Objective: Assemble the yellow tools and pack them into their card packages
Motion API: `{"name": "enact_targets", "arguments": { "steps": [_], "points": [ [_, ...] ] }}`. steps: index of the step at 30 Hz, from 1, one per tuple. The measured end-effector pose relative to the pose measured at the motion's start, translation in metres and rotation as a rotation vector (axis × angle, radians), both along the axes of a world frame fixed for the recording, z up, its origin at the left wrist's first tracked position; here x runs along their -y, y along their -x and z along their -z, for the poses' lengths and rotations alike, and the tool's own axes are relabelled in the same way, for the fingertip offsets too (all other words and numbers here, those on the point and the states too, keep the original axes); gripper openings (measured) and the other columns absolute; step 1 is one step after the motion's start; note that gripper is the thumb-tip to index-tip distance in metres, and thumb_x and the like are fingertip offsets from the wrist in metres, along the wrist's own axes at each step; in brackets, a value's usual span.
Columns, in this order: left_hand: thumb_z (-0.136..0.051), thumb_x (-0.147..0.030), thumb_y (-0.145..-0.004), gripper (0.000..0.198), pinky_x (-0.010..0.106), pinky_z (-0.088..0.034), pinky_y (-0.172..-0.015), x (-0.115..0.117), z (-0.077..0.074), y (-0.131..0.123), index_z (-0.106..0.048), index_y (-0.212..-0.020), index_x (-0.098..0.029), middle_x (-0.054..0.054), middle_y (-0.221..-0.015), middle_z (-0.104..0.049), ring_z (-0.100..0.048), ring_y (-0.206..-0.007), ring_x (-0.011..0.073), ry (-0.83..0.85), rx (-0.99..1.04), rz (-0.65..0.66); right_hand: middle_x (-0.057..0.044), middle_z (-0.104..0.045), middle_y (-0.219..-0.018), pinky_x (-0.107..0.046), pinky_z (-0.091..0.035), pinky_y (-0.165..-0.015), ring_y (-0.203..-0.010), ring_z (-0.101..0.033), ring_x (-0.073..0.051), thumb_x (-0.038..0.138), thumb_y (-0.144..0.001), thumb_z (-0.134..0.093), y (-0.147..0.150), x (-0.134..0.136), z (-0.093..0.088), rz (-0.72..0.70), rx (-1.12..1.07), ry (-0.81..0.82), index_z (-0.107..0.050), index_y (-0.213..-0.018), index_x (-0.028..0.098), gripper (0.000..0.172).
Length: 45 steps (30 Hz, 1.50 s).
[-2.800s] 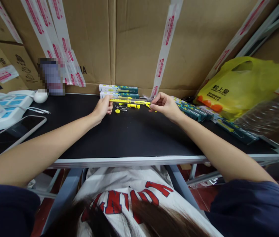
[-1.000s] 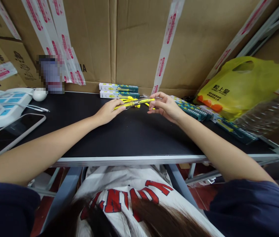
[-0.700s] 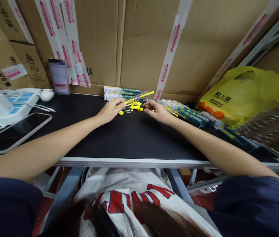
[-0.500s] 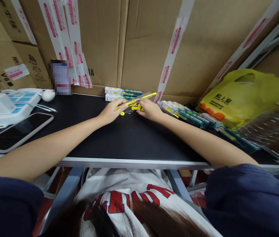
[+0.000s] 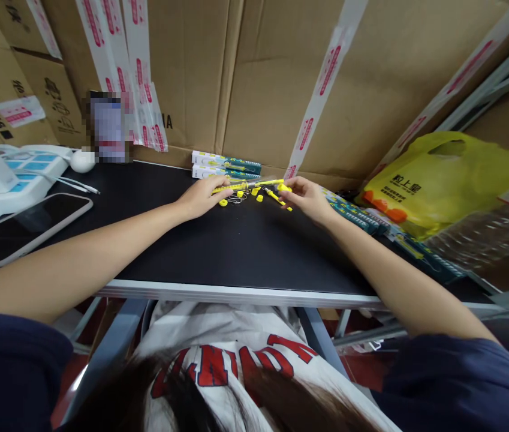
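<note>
Tool, slim and yellow (image 5: 241,186), sits low over the far part of the black table (image 5: 218,240), its near end pinched in your left hand (image 5: 201,197). Your right hand (image 5: 309,195) is closed on a small yellow piece (image 5: 282,188) just beside the other end. Loose yellow caps (image 5: 223,203) lie beneath, and two boxes (image 5: 225,167) sit behind.

Stockroom or packing station; taped cardboard cartons (image 5: 254,78) stacked as a wall behind a black worktable (image 5: 218,246); rows of small boxed products (image 5: 226,163) along the back edge. Yellow plastic bag (image 5: 443,174) and metal shelving frame (image 5: 483,78) at right; power strip (image 5: 15,177) at left.
</note>
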<state>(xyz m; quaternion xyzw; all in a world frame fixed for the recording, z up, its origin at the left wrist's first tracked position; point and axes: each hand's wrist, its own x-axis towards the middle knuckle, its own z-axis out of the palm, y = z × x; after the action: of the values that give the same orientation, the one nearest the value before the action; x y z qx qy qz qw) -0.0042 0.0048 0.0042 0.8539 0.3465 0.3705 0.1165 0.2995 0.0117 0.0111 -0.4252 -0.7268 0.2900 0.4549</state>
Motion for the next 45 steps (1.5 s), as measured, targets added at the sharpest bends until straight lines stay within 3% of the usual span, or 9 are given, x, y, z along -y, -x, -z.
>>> {"name": "enact_targets", "arguments": {
  "steps": [8,18,23,28,39,45],
  "points": [
    [-0.049,-0.042,-0.094,0.026,0.031,-0.04,-0.08,-0.006,0.005,0.004,-0.06,-0.092,-0.018,0.005,-0.094,-0.064,-0.057,-0.088,0.0193,-0.01,-0.05,-0.017,-0.003,-0.069,-0.089,-0.031,-0.062,-0.069,-0.075,-0.066,-0.014,0.051,-0.062,-0.088,-0.005,0.011,-0.01,-0.061,-0.145,0.021,-0.068,-0.094,0.019,0.05],
    [-0.05,-0.042,-0.094,0.027,0.029,-0.039,-0.079,-0.004,0.008,0.002,-0.061,-0.088,-0.018,0.003,-0.091,-0.066,-0.057,-0.086,0.0189,0.02,-0.061,0.006,-0.003,-0.07,-0.08,-0.037,-0.061,-0.072,-0.071,-0.064,-0.016,0.041,-0.067,-0.087,-0.002,0.017,-0.01,-0.072,-0.047,0.008,-0.071,-0.095,0.019,0.039],
    [-0.051,-0.04,-0.094,0.026,0.029,-0.039,-0.078,-0.002,0.007,0.001,-0.062,-0.088,-0.018,0.004,-0.09,-0.065,-0.057,-0.085,0.0188,0.006,-0.093,0.012,-0.003,-0.069,-0.079,-0.035,-0.06,-0.067,-0.067,-0.062,-0.016,0.037,-0.069,-0.086,0.004,0.022,-0.01,-0.064,0.005,-0.014,-0.072,-0.091,0.02,0.031],
    [-0.051,-0.041,-0.094,0.025,0.031,-0.039,-0.077,-0.001,0.006,0.0,-0.061,-0.089,-0.018,0.005,-0.091,-0.065,-0.057,-0.085,0.02,-0.013,-0.125,0.011,-0.002,-0.071,-0.082,-0.035,-0.06,-0.066,-0.066,-0.062,-0.015,0.042,-0.069,-0.084,0.008,0.025,-0.009,-0.077,0.046,-0.065,-0.071,-0.091,0.021,0.033],
    [-0.048,-0.044,-0.096,0.03,0.032,-0.042,-0.081,-0.002,0.008,0.0,-0.063,-0.099,-0.018,0.008,-0.101,-0.068,-0.061,-0.094,0.0224,-0.082,-0.185,-0.013,-0.001,-0.069,-0.076,-0.03,-0.057,-0.058,-0.058,-0.063,-0.013,0.053,-0.074,-0.081,0.0,0.021,-0.009,-0.11,0.033,-0.01,-0.064,-0.102,0.022,0.045],
    [-0.045,-0.045,-0.098,0.035,0.034,-0.046,-0.088,0.001,0.007,-0.002,-0.064,-0.108,-0.016,0.011,-0.111,-0.069,-0.063,-0.104,0.0248,-0.122,-0.244,-0.037,0.004,-0.062,-0.057,-0.024,-0.054,-0.05,-0.048,-0.058,-0.01,0.069,-0.077,-0.071,0.003,0.022,-0.009,-0.151,0.055,0.047,-0.061,-0.101,0.019,0.057]
  ]
}}
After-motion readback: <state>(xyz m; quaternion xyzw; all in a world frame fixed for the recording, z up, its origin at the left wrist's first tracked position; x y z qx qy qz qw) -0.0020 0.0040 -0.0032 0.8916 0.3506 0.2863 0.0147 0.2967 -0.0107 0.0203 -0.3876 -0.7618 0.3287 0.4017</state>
